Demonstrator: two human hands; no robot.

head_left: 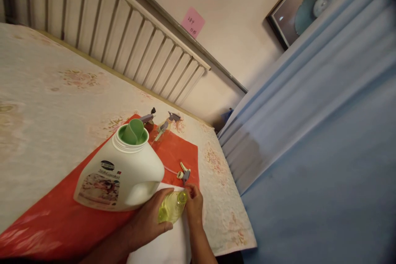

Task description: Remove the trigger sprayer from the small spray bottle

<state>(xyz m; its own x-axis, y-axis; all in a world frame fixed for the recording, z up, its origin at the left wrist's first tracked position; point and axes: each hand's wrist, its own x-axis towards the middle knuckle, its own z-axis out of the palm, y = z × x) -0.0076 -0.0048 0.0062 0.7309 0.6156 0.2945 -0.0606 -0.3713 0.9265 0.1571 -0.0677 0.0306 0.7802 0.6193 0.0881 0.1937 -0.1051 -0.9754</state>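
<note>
My left hand (148, 222) is wrapped round a small clear bottle of yellow liquid (171, 207), held tilted over a white cloth (168, 247). The fingers of my right hand (194, 205) pinch at the bottle's neck, where a cap or opening sits; what they hold is too small to make out. Just left of my hands stands a large white detergent jug (120, 173) with an open green pour spout (133, 132). A loose spray-pump head with its tube (183, 173) lies on the red cloth (62, 218) right behind the small bottle.
Two small spray bottles (147, 119) (167, 123) lie at the red cloth's far edge. The table has a floral covering (46, 90); its right edge drops toward a blue curtain (309, 132). A radiator (123, 37) and a wall with a pink note (192, 22) lie behind.
</note>
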